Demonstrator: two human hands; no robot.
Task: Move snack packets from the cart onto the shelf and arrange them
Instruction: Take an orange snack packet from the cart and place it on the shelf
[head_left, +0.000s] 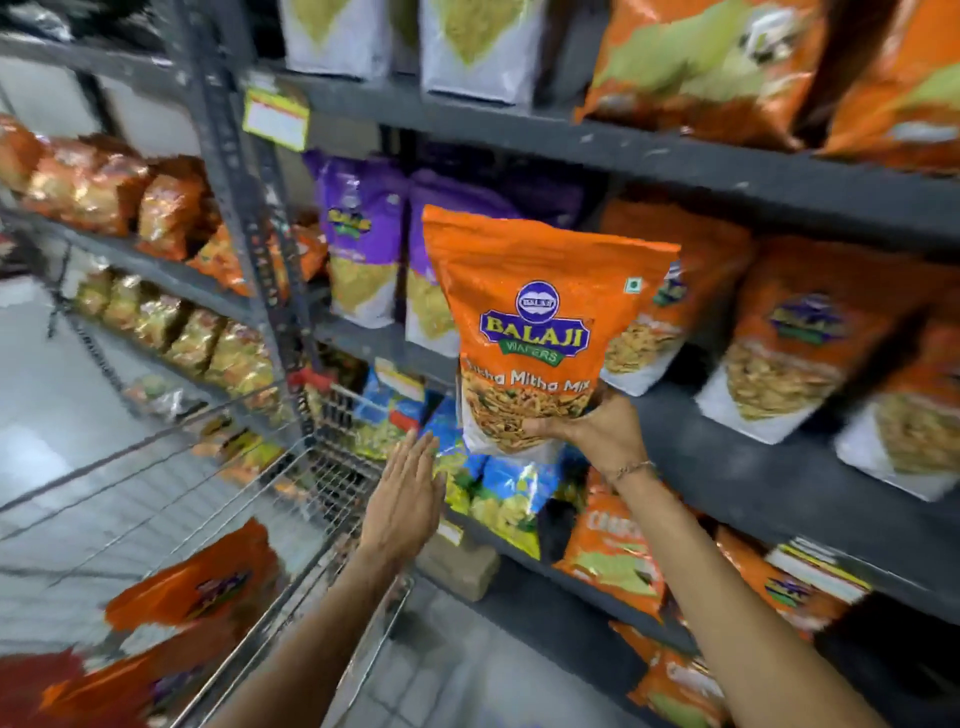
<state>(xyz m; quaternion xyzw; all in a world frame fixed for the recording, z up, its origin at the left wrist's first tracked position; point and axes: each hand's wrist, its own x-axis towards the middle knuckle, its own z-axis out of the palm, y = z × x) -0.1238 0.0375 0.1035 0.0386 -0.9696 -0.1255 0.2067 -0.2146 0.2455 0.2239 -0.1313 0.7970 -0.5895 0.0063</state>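
Observation:
An orange Balaji snack packet (535, 317) is held upright in front of the grey shelf (737, 452), gripped at its bottom right corner by my right hand (592, 423). My left hand (408, 493) is flat with fingers together, holding nothing, just left of and below the packet, over the cart's corner. The wire cart (291, 483) sits at lower left with more orange packets (197, 587) lying inside. Matching orange packets (795, 338) stand in a row on the shelf to the right of the held one.
Purple packets (363, 244) stand on the same shelf to the left. Blue packets (498, 488) and orange ones fill the shelf below. White and orange packets sit on the shelf above. A second rack (156, 270) with orange and yellow packets stands at left. Grey floor lies beneath.

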